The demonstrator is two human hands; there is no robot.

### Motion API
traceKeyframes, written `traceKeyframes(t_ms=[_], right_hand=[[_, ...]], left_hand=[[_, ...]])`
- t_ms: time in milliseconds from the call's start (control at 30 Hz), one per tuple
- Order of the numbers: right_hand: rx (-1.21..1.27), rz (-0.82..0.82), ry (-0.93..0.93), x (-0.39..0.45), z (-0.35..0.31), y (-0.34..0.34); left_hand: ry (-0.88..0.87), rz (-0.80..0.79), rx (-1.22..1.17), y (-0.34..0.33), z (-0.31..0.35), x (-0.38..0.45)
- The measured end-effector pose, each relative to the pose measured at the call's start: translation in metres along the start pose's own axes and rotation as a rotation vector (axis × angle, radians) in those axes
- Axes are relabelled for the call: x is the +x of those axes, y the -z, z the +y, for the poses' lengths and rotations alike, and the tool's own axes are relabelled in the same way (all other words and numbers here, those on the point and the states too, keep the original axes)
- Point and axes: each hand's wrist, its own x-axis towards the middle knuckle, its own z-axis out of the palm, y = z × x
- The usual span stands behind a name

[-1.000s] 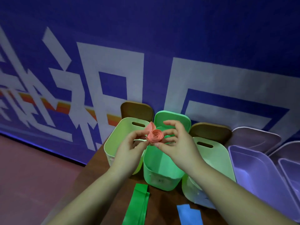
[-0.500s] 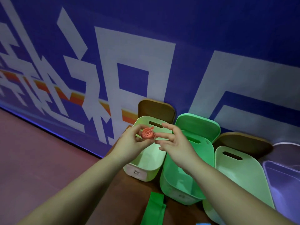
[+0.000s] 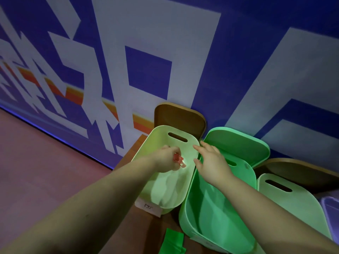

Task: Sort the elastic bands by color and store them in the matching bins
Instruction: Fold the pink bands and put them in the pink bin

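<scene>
My left hand [image 3: 166,159] reaches down into the pale yellow-green bin [image 3: 159,133] and pinches a rolled orange-pink elastic band [image 3: 178,159]. My right hand [image 3: 211,162] hovers with fingers spread over the rim between that bin and the brighter green bin [image 3: 211,217], holding nothing. A flat green band [image 3: 173,241] lies on the brown table in front of the bins.
A third pale green bin [image 3: 293,200] stands to the right, with a purple bin [image 3: 330,208] at the right edge. Brown lids [image 3: 178,116] and a green lid [image 3: 236,142] lean against the blue and white wall. The table's left edge drops to a reddish floor [image 3: 36,162].
My left hand has lowered the rolled orange-pink band from above the bins down into the pale yellow-green bin. My right hand let go of it and opened. The view shifted closer.
</scene>
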Motion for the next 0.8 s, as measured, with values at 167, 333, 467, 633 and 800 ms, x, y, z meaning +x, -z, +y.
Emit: traceKeyframes(t_ms=[167, 333, 467, 633, 800], right_hand=[[-0.009, -0.023, 0.059, 0.007, 0.01, -0.007], [0.012, 0.016, 0.11, 0.006, 0.021, -0.017], [0.061, 0.026, 0.119, 0.004, 0.027, -0.024], [0.125, 0.053, 0.123, 0.004, 0.029, -0.029], [0.157, 0.073, 0.121, 0.003, 0.029, -0.033]], left_hand=[[-0.004, -0.047, -0.018, -0.012, -0.001, 0.034], [-0.068, -0.024, -0.043, -0.018, 0.001, 0.055], [-0.079, -0.01, -0.039, -0.024, -0.002, 0.062], [-0.038, -0.007, 0.082, -0.027, -0.005, 0.065], [-0.082, -0.114, 0.214, -0.016, -0.003, 0.065]])
